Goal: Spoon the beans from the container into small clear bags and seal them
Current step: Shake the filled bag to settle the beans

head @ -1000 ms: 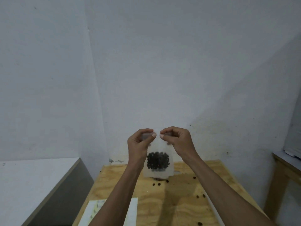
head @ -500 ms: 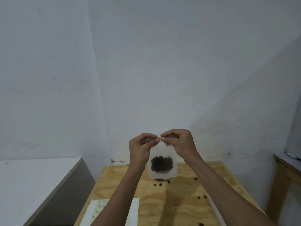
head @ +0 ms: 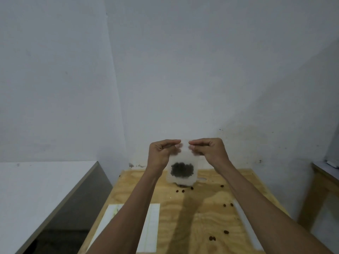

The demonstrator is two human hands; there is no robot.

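Small clear bag (head: 183,162) held up in the air above the far end of the plywood counter (head: 201,217), both hands at its top edge. Left hand (head: 161,153) pinches the bag's top left corner between thumb and curled fingers; right hand (head: 209,150) pinches the top right corner the same way. A short stretch of the top edge shows between the two hands.

Beans (head: 182,169) sit as one dark clump in the lower half of the bag (image blurred here, single beans not resolvable). Whether the bag's mouth is sealed: cannot tell.

Directly below the bag, on the counter, a dark object is mostly hidden by the bag; not identifiable. Loose beans (head: 227,205) lie scattered on the counter below and to the right of the bag, well apart from one another.

Below and left of the bag, a white sheet (head: 152,226) lies flat on the counter, partly covered by the left forearm. Left of the bag, a white-topped surface (head: 36,189) stands beside the counter. Far right of the bag, a wooden frame (head: 319,189).
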